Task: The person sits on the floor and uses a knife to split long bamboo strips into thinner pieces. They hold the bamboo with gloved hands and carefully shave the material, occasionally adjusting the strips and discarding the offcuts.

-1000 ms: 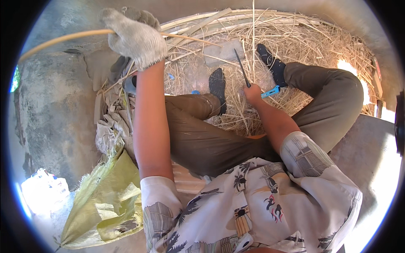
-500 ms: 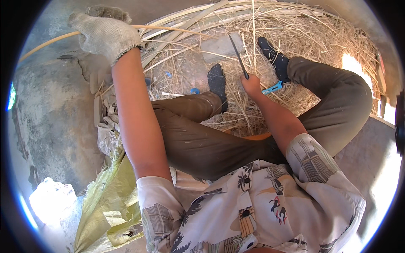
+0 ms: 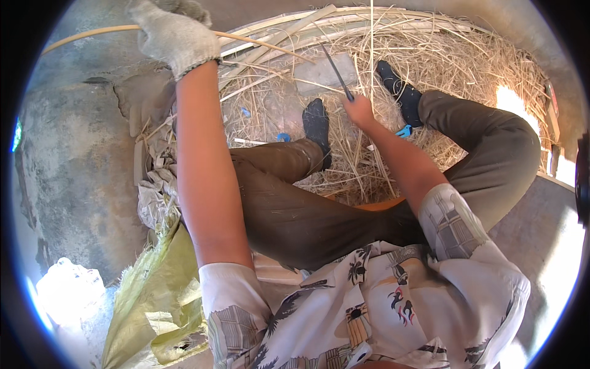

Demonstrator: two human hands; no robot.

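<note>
My left hand (image 3: 176,40), in a pale knitted work glove, is closed around a long, thin strip of bamboo or cane (image 3: 92,32) at the upper left. The strip bows out past both sides of the glove, and its right end slants down over the scraps. Bare, my right hand (image 3: 359,112) grips a knife with a long dark blade (image 3: 337,72) near the middle. The blade points up and to the left, its tip close to the strip's right end. Beneath the blade lies a flat grey block (image 3: 319,72).
Thin shavings (image 3: 455,61) cover the floor around my socked feet (image 3: 316,126). Longer split strips (image 3: 276,27) curve along the back. A blue-handled tool (image 3: 404,131) lies by my right foot. At left are a grey rounded surface (image 3: 74,166) and a torn yellow-green sack (image 3: 153,283).
My left hand has shifted right and slightly up, carrying the strip along. My right hand has moved a little left and up, and the knife leans further left.
</note>
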